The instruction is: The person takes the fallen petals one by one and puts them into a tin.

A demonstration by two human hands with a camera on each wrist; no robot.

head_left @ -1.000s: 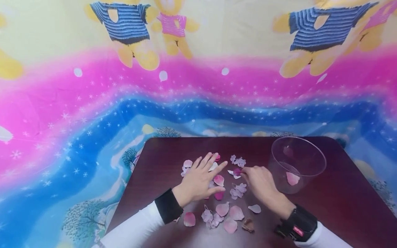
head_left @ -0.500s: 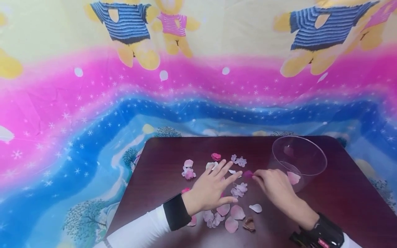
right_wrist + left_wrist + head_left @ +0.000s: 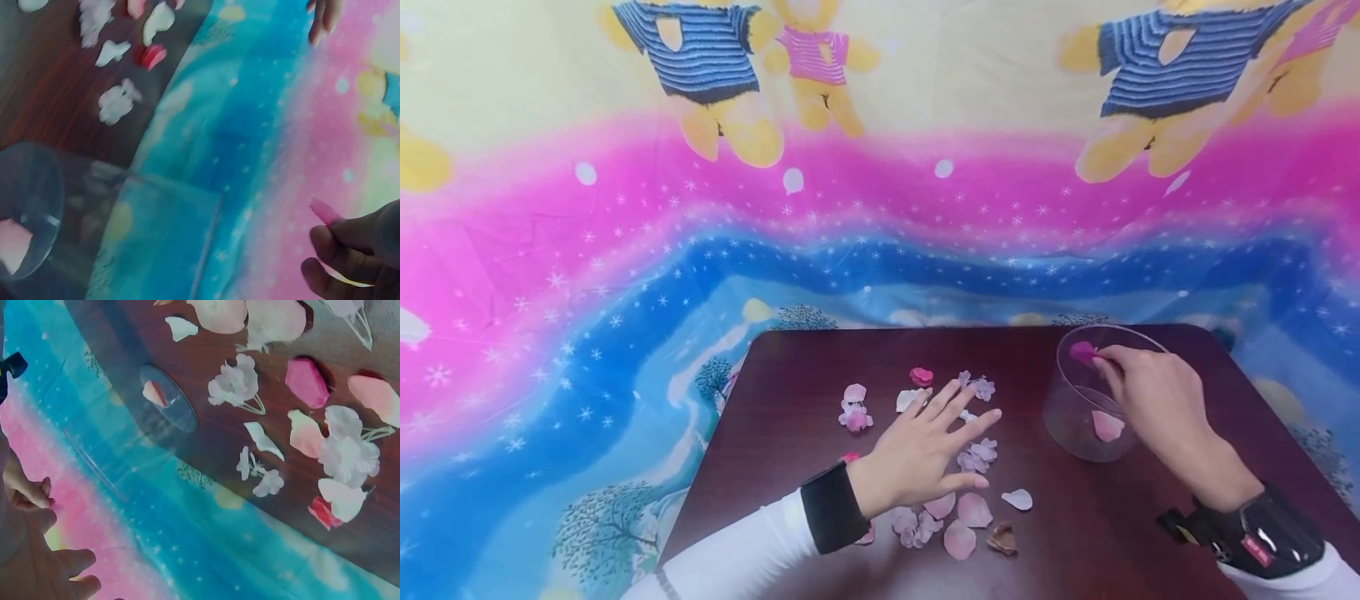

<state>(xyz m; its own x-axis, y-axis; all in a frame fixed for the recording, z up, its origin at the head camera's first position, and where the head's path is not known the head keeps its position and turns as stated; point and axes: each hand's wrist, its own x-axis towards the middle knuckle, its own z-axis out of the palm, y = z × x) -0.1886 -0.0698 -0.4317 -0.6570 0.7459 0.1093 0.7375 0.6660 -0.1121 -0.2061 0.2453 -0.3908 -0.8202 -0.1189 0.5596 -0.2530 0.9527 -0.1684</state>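
Observation:
Between thumb and fingertips my right hand [image 3: 1165, 400] pinches a magenta petal [image 3: 1083, 352] over the mouth of a clear round container [image 3: 1067, 417]. The right wrist view also has this petal [image 3: 325, 211] at the fingertips. Inside the container lies one pale pink petal [image 3: 1107, 426], near its base. My left hand [image 3: 921, 450] is spread with straight fingers above the scattered petals and holds nothing. Around it are pale lilac blossoms [image 3: 977, 456], a white petal [image 3: 1017, 499] and pink petals [image 3: 974, 510]; some others are hidden under the hand.
A dark wooden table [image 3: 790, 367] carries everything. Toward its back lies a bright pink petal [image 3: 921, 377], and toward the front a brown curled piece [image 3: 1002, 539]. Behind the table hangs a printed cloth [image 3: 880, 208] with bears and snowflakes.
My right hand has carried the magenta petal from the middle of the table rightward and up to the container's mouth. My left hand has shifted slightly right, staying spread.

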